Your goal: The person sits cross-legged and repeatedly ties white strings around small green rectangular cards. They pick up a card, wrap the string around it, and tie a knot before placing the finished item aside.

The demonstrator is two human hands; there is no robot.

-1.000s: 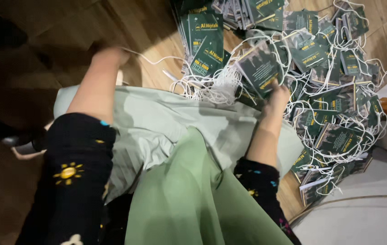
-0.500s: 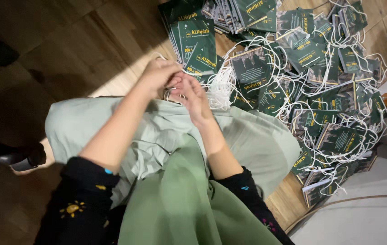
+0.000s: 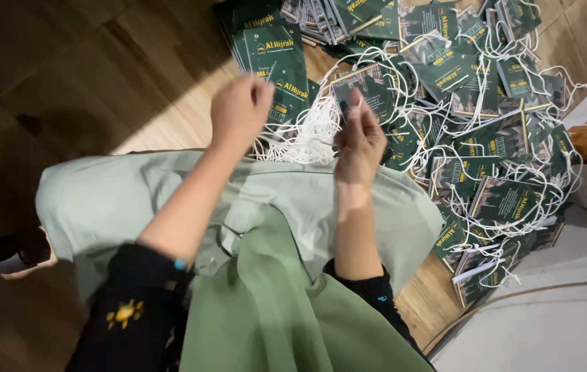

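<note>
Both forearms are reaching forward over the pale green fabric. The left hand is curling closed and the right hand is pinching, fingers upright; both seem to be gripping white string heaped beside dark green booklets on the wooden floor.

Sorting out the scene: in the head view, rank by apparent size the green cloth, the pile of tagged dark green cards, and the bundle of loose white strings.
1. Green cloth
2. Pile of dark green cards
3. Bundle of white strings

The cloth lies nearer the camera, so its lead is partly apparent.
</note>
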